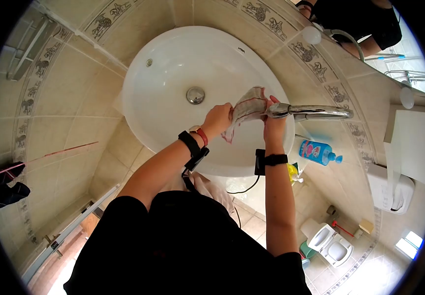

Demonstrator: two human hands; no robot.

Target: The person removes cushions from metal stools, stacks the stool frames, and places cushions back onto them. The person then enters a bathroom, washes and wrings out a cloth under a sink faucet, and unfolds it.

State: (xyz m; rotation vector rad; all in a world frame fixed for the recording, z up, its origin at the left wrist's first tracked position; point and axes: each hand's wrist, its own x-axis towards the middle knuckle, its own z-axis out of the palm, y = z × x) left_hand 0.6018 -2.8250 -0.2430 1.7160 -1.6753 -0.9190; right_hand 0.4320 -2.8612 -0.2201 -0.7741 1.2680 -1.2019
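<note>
A grey cloth [250, 105] with reddish edges is stretched between my two hands over the right side of the white washbasin [173, 137]. My left hand [218, 119] is closed round the cloth's left side. On its other side, my right hand [274, 127] grips the cloth just under the chrome faucet [291, 111], whose spout hides part of the fingers. One corner of the cloth hangs down below my left hand. I cannot tell whether water is running. A round metal drain plug [195, 95] sits in the middle of the basin.
Right of the basin lies a blue bottle [316, 152], with a yellow bottle [293, 173] close by. A mirror [370, 39] hangs on the wall beyond the faucet. A toilet [331, 244] stands at lower right. Dark cloth [6, 187] hangs at far left.
</note>
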